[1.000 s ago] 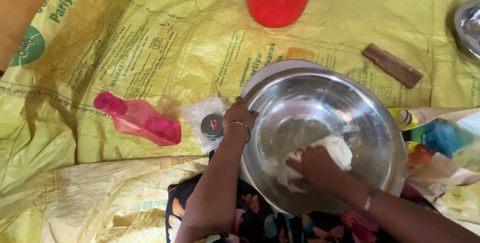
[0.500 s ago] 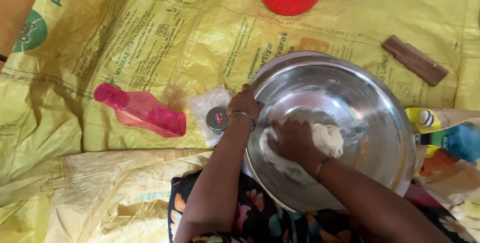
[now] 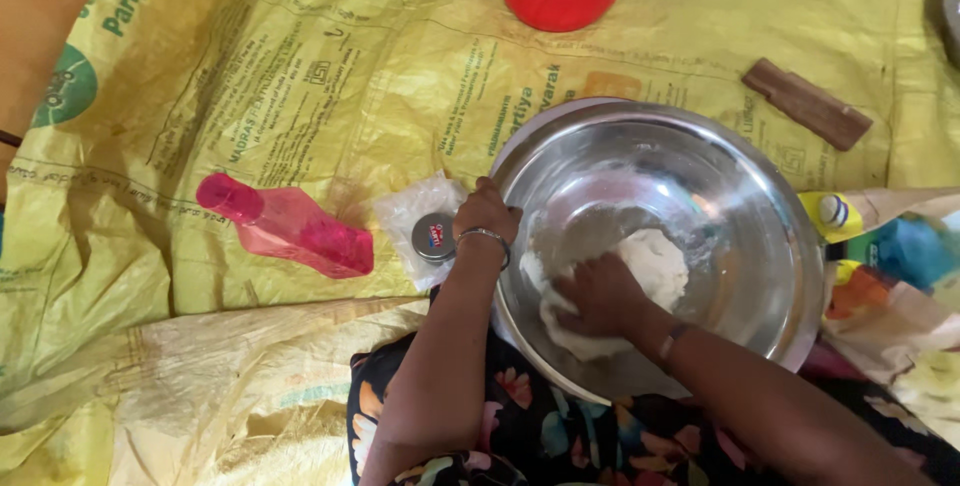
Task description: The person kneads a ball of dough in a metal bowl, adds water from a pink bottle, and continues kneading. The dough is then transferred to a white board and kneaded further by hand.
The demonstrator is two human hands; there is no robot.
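pressing right hand (image 3: 600, 296) into white dough (image 3: 640, 271) at the bottom of steel bowl (image 3: 720, 176), fingers curled, digging into the dough. gripping bowl's near-left rim with left hand (image 3: 486, 214), fingers closed over the edge. lying just left of those fingers: small round tin (image 3: 434, 238) on plastic bag (image 3: 405, 216), pink bottle (image 3: 288, 226) further left on yellow sack (image 3: 250, 76).

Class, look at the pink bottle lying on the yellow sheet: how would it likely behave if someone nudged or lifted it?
The pink bottle lies on its side, so a nudge might roll it, though its flattish sides may resist. It looks like clear, thin plastic and seems empty, so it is probably light. The crumpled yellow sheet would likely slow any slide.
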